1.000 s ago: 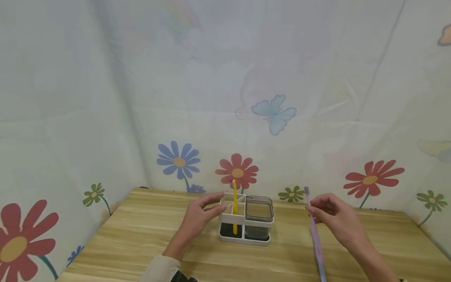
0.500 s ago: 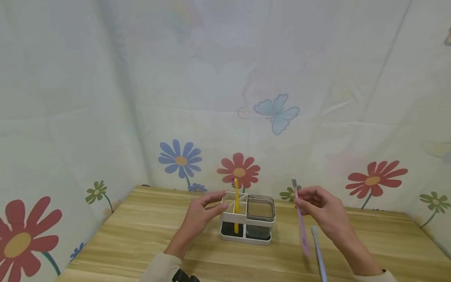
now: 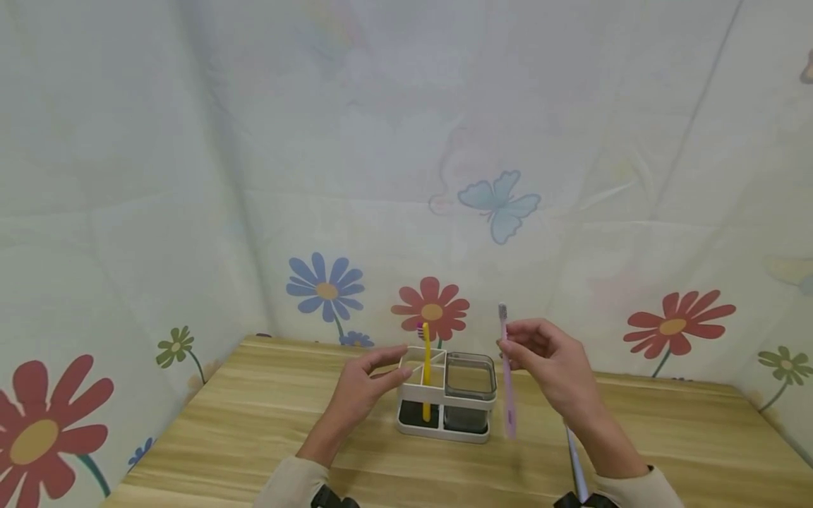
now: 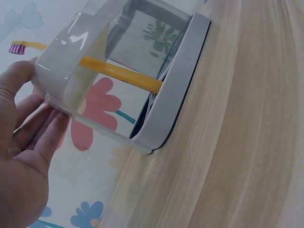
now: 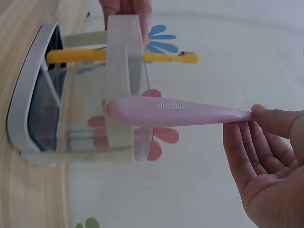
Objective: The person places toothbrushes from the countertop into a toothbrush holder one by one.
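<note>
Left hand [image 3: 362,388]: fingers straight against holder [image 3: 444,395] | right hand [image 3: 552,367]: pinching pink toothbrush [image 3: 507,374] upright

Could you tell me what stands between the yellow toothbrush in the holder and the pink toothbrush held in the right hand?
In the head view, the holder's grey cup stands between the yellow toothbrush and the pink toothbrush.

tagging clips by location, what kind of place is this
Probably a staged tabletop booth, not a real bathroom: a wooden table is walled by a flower-and-butterfly printed cloth backdrop, and the only fixture is a toothbrush holder.
</note>
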Tool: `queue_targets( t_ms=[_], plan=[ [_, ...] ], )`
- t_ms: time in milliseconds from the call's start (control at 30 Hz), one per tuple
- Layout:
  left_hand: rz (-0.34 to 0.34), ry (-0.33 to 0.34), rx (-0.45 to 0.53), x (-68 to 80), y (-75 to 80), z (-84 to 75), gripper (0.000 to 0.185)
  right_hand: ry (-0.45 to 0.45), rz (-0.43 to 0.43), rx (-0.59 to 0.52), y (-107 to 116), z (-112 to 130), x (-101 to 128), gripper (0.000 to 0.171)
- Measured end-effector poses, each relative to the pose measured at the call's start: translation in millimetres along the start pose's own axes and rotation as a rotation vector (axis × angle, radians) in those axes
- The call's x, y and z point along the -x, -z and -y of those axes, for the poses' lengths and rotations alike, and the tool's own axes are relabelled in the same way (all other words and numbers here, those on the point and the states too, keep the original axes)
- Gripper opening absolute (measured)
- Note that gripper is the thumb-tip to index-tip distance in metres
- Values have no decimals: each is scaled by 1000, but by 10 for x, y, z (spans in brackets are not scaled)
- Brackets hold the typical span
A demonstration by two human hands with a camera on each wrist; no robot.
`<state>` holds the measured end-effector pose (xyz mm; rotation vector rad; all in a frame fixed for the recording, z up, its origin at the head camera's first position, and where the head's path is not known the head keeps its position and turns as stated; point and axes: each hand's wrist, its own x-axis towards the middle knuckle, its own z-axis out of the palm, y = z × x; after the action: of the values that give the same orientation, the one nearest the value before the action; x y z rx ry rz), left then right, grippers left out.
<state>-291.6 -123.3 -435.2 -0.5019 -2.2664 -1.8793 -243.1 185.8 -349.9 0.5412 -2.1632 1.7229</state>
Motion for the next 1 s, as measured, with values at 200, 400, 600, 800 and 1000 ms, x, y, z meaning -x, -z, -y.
queue_targets(
  t_ms=[200,400,600,800,1000],
  plan=[
    [-3,9,6,-14,-22,22,40,-4,-31,-55,-161,98,-52,26],
    [-8,-2,12,-20,-16,5,40,9,-68,-100,-288,149,-139,25],
    [-17,2,15,-15,-5,26,39,-19,-124,-151,-406,182,-199,28],
    [-27,2,1,11,-1,14,41,-24,-148,-194,-507,220,-249,27],
    [-23,-5,1,0,-14,4,41,6,-187,-211,-557,197,-262,24]
  ],
)
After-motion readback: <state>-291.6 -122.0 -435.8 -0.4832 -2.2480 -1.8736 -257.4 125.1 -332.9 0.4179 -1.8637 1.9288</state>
